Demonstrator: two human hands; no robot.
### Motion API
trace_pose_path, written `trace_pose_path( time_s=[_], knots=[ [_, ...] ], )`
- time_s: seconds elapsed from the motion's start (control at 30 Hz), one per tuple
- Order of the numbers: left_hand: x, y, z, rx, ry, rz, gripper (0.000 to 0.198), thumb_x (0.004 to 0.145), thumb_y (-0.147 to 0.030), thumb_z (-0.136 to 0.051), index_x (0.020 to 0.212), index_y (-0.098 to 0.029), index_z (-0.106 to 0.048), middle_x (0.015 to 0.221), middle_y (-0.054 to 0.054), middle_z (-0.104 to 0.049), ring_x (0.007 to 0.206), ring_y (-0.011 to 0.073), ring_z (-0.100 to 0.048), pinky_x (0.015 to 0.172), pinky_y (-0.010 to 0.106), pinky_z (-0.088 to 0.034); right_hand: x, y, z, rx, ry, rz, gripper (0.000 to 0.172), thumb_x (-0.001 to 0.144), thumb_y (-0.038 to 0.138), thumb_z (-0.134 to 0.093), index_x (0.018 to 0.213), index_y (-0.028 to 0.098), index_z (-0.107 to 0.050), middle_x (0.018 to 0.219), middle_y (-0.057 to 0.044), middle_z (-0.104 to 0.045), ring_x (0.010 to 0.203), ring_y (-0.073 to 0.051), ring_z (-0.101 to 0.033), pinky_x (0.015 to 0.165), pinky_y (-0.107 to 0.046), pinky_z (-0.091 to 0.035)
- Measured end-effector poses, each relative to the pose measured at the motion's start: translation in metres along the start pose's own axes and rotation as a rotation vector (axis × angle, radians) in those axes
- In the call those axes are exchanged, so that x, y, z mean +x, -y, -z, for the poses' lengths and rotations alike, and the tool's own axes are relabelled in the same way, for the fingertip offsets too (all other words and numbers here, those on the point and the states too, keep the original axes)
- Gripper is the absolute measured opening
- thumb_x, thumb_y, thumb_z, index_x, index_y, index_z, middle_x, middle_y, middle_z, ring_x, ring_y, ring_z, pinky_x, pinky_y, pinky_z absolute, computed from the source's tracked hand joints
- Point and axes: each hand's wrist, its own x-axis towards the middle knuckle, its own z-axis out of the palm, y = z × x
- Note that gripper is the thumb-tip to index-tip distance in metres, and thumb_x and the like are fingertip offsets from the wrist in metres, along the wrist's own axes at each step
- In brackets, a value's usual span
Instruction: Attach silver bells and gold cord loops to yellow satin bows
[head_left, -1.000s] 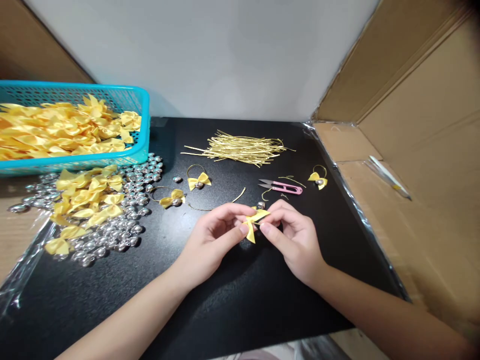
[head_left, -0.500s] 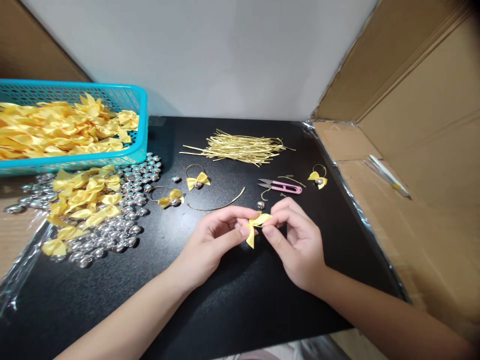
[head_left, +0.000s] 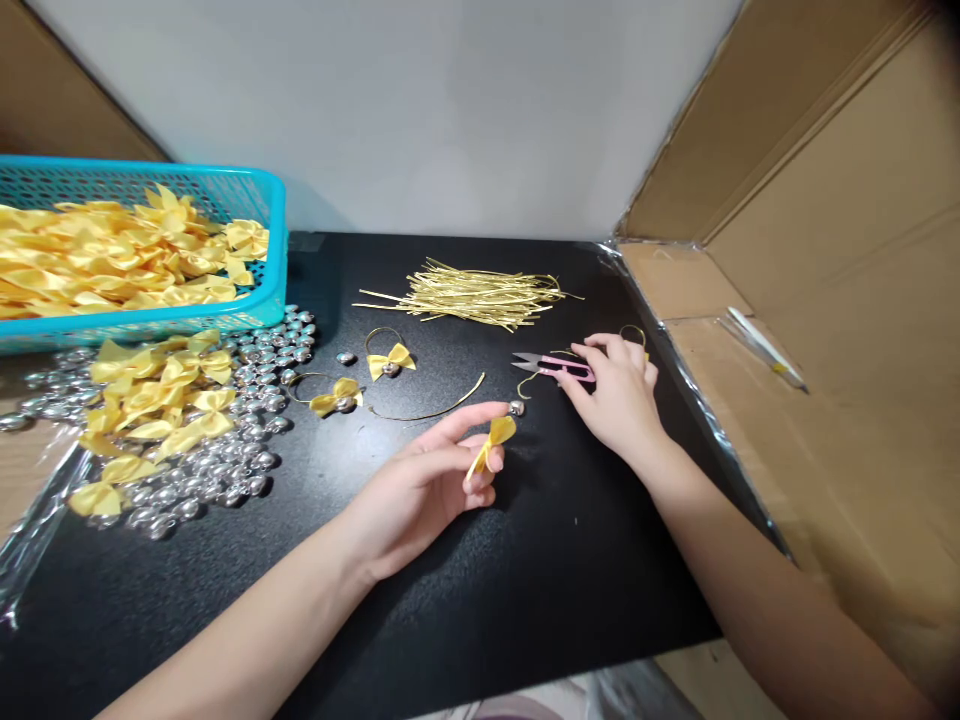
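Between the fingers of my left hand (head_left: 431, 475), above the middle of the table, is a yellow ribbon bow (head_left: 495, 440), now tilted. A small silver bell-like bead (head_left: 517, 408) shows just beyond the index fingertip. My right hand (head_left: 619, 395) is at the pink-handled thread snips (head_left: 574, 372), thumb and fingers apart on either side of the handle. The snips lie flat on the table, blades to the left. Under and beyond the right hand, a gold loop (head_left: 636, 330) with a bow is mostly hidden.
A bundle of gold ties (head_left: 480, 295) lies at the back. Two bow loops (head_left: 391, 362) and a single curved gold tie (head_left: 435, 415) are left of centre. Silver beads (head_left: 195, 490) and loose bows (head_left: 161, 390) pile beside a turquoise basket (head_left: 277, 240) of bows. A white-handled tool (head_left: 765, 348) lies right.
My right hand has let go of the bow and moved up and right to the snips. My left hand keeps the bow, which has turned. The view has shifted slightly.
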Motion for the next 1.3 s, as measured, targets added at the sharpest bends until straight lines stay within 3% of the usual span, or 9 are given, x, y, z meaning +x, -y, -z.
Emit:
trace_pose_path(
  time_s=[0.23,0.4,0.6,0.73,0.9,1.1,1.3],
  knots=[
    [-0.005,-0.001,-0.003,-0.075,0.043,0.019,0.023,0.074,-0.014,-0.072,0.085,-0.023,-0.054,0.07,-0.005,-0.05,0.055,0.0052,-0.043,0.06,0.02,-0.043,-0.001,0.0,-0.004,0.009,-0.026,0.063,0.021,0.089,0.04,-0.06,0.092,0.021,-0.067,0.107,-0.009,-0.062,0.102,-0.03,-0.049,0.088,-0.05,-0.034],
    [-0.005,-0.001,-0.003,-0.116,0.116,0.028,0.021,0.075,-0.013,-0.074,0.077,-0.021,-0.055,0.069,-0.004,-0.049,0.055,0.0049,-0.043,0.06,0.019,-0.043,0.002,-0.001,-0.005,0.048,-0.028,0.029,0.018,0.09,0.037,-0.059,0.089,0.019,-0.063,0.102,-0.01,-0.065,0.099,-0.03,-0.051,0.088,-0.05,-0.036],
    [-0.005,0.0,-0.003,-0.095,0.112,0.021,0.012,0.074,-0.016,-0.076,0.083,-0.021,-0.071,0.07,-0.003,-0.051,0.056,0.0043,-0.044,0.061,0.019,-0.043,-0.009,0.013,0.013,0.547,0.048,0.071,0.019,0.098,0.036,-0.043,0.105,0.02,-0.051,0.087,-0.005,-0.064,0.073,-0.017,-0.06,0.067,-0.031,-0.046],
    [-0.004,0.003,-0.001,0.089,0.035,-0.077,0.02,0.072,-0.026,-0.079,0.091,-0.02,-0.077,0.07,-0.001,-0.058,0.059,0.0062,-0.046,0.06,0.019,-0.041,-0.022,0.026,0.038,0.708,-0.033,0.258,0.024,0.099,0.043,-0.041,0.105,0.023,-0.054,0.088,-0.003,-0.064,0.071,-0.014,-0.06,0.064,-0.027,-0.046],
    [-0.008,0.002,0.001,0.424,-0.039,-0.178,0.018,0.08,-0.032,-0.073,0.096,-0.025,-0.079,0.082,0.002,-0.07,0.073,0.012,-0.055,0.07,0.022,-0.042,-0.021,0.031,0.055,0.426,-0.111,0.647,0.033,0.088,0.053,-0.059,0.082,0.02,-0.06,0.062,0.0,-0.059,0.052,-0.012,-0.048,0.053,-0.027,-0.036],
    [-0.013,-0.003,-0.002,0.646,0.028,-0.269,0.018,0.09,-0.029,-0.062,0.1,-0.03,-0.077,0.092,-0.001,-0.07,0.082,0.0126,-0.058,0.077,0.022,-0.043,-0.016,0.03,0.054,0.2,-0.142,0.684,0.038,0.088,0.051,-0.059,0.069,0.018,-0.059,0.053,0.002,-0.056,0.047,-0.01,-0.047,0.052,-0.026,-0.033],
    [-0.013,-0.003,0.001,0.664,0.044,-0.29,0.021,0.092,-0.029,-0.06,0.106,-0.034,-0.075,0.086,-0.003,-0.067,0.079,0.0099,-0.056,0.075,0.019,-0.043,-0.018,0.03,0.054,0.145,-0.185,0.706,0.038,0.084,0.051,-0.064,0.066,0.017,-0.06,0.052,0.001,-0.056,0.047,-0.011,-0.048,0.053,-0.027,-0.032]
  ],
)
